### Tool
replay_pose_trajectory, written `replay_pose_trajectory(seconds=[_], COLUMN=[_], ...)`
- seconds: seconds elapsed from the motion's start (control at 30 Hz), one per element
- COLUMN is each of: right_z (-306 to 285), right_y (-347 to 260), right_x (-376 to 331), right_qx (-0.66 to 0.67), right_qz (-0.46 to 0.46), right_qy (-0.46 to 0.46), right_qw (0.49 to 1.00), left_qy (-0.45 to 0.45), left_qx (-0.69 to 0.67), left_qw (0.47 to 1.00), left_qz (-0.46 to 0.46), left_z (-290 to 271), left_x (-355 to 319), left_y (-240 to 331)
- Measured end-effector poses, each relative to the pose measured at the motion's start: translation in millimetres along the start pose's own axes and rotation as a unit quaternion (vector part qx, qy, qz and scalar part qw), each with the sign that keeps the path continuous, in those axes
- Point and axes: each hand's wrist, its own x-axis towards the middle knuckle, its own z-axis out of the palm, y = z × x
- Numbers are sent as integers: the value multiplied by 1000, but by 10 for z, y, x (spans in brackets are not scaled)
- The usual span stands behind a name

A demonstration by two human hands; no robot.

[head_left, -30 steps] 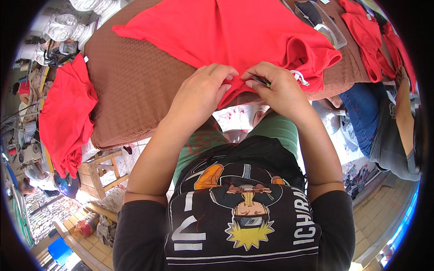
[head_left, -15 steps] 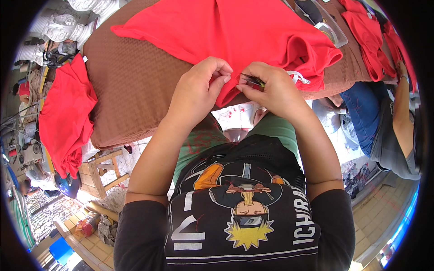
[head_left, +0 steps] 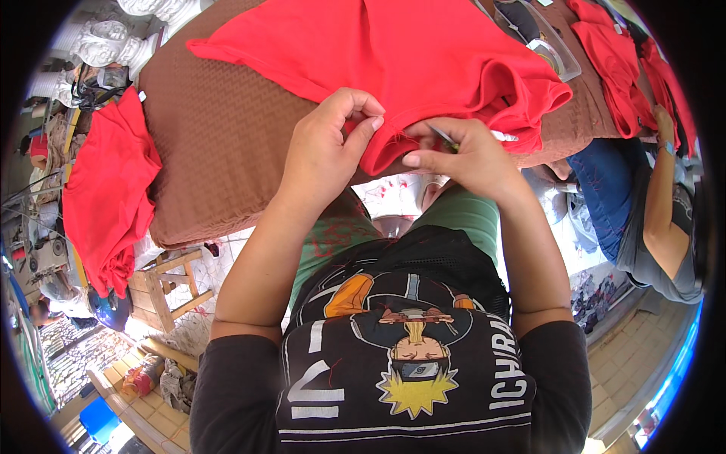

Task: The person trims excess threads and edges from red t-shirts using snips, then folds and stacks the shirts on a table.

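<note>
A red garment [head_left: 363,53] lies spread before me, and one narrow, hemmed end hangs over the table's near edge between my hands. My left hand [head_left: 325,144] is closed in a pinch at the left side of that end; whether it grips cloth or a loose thread is too small to tell. In my right hand [head_left: 480,155] is a pair of small dark thread snips [head_left: 446,138], partly hidden by the fingers. Its forefinger touches or nearly touches the cloth, with the thumb apart from it. Fine red threads show at the cloth's edge.
The garment rests on a brown-covered table [head_left: 204,159]. A clear plastic box [head_left: 563,60] stands at the far right, near more red garments [head_left: 612,68]. Another red garment [head_left: 113,189] hangs at left above a wooden stool [head_left: 155,295]. A co-worker's arm [head_left: 662,181] reaches in at right.
My right hand has shifted slightly right and nearer to me, its thumb and forefinger spreading apart. The left hand stays almost in place. The co-worker's hand has moved a little.
</note>
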Motion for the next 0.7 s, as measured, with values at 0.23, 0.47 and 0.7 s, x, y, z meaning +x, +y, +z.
replay_pose_trajectory(seconds=[0.23,0.47,0.7], right_z=[248,162,120], right_y=[-39,56,-6], right_x=[48,22,17], right_qx=[65,75,13], right_qz=[23,-13,-43], right_qy=[23,33,47], right_qw=[997,997,998], left_qy=[5,47,114], left_qx=[24,220,241], left_qw=[999,950,936], left_qz=[30,218,229], left_z=[-12,104,255], left_x=[-31,-151,-88], left_y=[15,-5,-91])
